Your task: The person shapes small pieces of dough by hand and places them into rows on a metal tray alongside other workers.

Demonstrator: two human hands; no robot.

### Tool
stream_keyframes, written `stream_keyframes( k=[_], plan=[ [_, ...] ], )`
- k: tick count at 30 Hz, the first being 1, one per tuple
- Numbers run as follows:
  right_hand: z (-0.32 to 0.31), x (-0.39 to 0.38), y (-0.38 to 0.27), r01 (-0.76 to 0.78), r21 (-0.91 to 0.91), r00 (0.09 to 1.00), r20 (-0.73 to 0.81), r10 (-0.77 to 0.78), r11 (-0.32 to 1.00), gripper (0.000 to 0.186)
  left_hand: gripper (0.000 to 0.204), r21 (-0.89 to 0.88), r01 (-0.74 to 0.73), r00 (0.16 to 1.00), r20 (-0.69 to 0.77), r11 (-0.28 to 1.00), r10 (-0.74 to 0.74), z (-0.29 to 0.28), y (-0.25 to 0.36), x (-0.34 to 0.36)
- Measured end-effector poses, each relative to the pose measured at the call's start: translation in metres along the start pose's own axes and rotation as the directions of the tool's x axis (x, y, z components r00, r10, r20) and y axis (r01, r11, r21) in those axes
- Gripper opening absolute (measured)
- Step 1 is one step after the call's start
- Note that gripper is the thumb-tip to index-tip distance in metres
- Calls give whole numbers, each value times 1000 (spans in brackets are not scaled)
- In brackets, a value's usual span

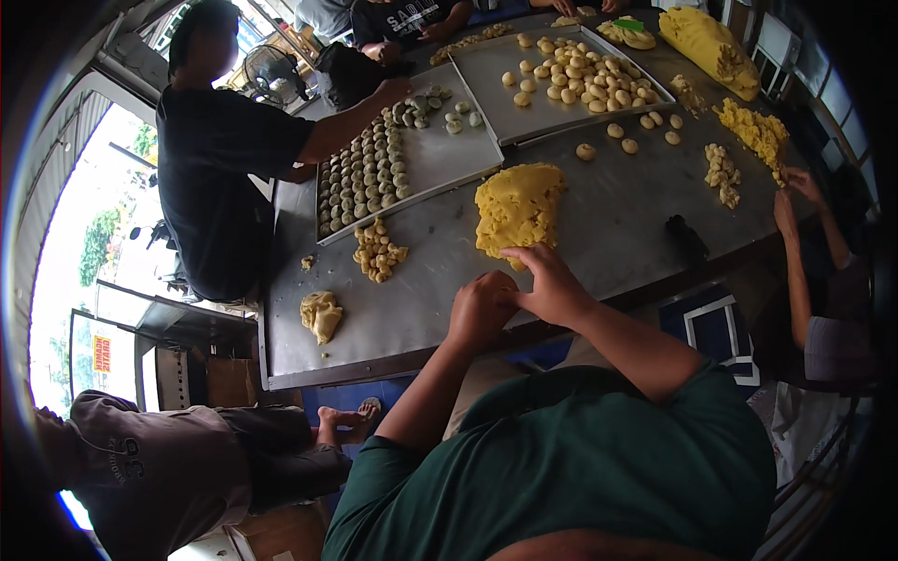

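A big mound of crumbly yellow dough (517,208) sits on the metal table in front of me. Just below its near edge, at the table's front, my two hands meet. My left hand (481,307) is closed with its knuckles up, and whatever lies inside it is hidden. My right hand (550,288) comes in beside it, thumb touching the left hand and the other fingers stretched apart toward the dough's lower edge. Left of the mound lie a cluster of small pale dough pieces (377,252) and a smooth pale dough lump (321,316).
A tray (449,173) of greenish rounds in rows stands before a person in black (220,178). Another tray (486,98) holds many pale balls, with several loose balls nearby. At right, another person's hands (793,196) touch yellow dough (753,131). A black object (686,238) lies near the front edge.
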State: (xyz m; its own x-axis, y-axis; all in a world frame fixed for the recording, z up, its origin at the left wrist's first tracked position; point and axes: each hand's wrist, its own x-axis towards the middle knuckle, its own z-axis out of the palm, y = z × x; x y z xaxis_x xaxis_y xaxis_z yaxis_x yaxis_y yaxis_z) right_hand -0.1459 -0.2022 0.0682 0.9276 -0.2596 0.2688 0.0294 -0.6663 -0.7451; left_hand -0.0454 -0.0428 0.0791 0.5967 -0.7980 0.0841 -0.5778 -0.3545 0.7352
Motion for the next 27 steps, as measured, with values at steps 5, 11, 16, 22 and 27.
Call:
stream_keyframes(
  k=[5,11,16,22,27],
  plan=[
    [2,-2,2,-352,932,881,298,367,88,51,23,82,120,992,39,989,-124,-8,20,3],
    [27,-11,-16,-591,768,673,638,375,-246,34,48,-47,-276,922,-297,960,250,15,2,11],
    [27,2,-11,-360,924,911,318,261,132,28,67,-529,-176,975,-211,830,73,11,-15,13],
    [26,10,-22,-115,728,977,-39,208,676,38,64,-733,-31,988,-124,679,-89,-3,14,14],
    [41,3,-9,-251,788,941,62,333,562,37,73,-936,21,993,-20,352,-112,3,1,12]
  ],
)
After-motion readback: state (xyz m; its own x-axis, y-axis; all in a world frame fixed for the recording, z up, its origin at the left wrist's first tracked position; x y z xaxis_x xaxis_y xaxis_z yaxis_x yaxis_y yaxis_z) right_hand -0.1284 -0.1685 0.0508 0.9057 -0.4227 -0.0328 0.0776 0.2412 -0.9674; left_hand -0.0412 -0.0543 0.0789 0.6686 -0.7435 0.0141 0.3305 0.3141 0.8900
